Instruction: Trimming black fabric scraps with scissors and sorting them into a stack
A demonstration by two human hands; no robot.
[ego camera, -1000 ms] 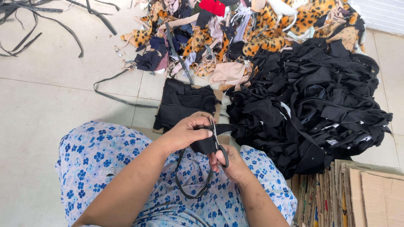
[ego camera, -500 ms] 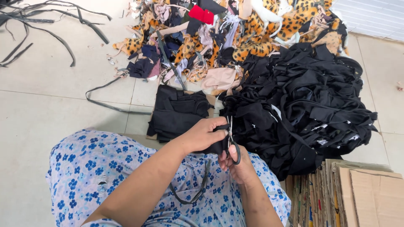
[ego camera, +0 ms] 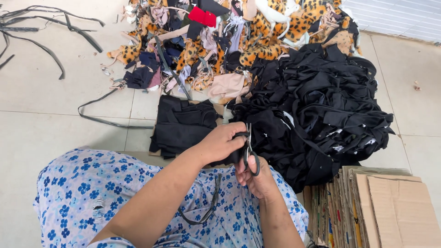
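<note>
I'm looking down at my lap, centre of the frame, where my left hand point(ego camera: 219, 144) is closed around a small black fabric piece point(ego camera: 232, 156), pinching it taut just above my knees. My right hand point(ego camera: 257, 177) grips a pair of scissors point(ego camera: 250, 154), thumb through the dark ring, blades pointing up and away from me right against the cloth. I can't tell how far the blades stand apart; they look nearly closed. A thin black strap point(ego camera: 206, 209) loops down from the piece across my blue flowered dress point(ego camera: 92, 193). To cut well here, I judge I should keep the cloth stretched between the fingers, keep my left fingertips clear of the blades, and cut close along the seam so the strap comes away clean. Just beyond my hands, a neat stack of black pieces point(ego camera: 181, 124) lies on the tiled floor point(ego camera: 50, 124), and to the right of it a large heap of black garments point(ego camera: 321, 105). Along the top of the frame sprawls a mixed pile of leopard-print scraps point(ego camera: 262, 27). Loose black strips point(ego camera: 46, 27) lie upper left, and flattened cardboard point(ego camera: 381, 211) stands in the lower right corner.
</note>
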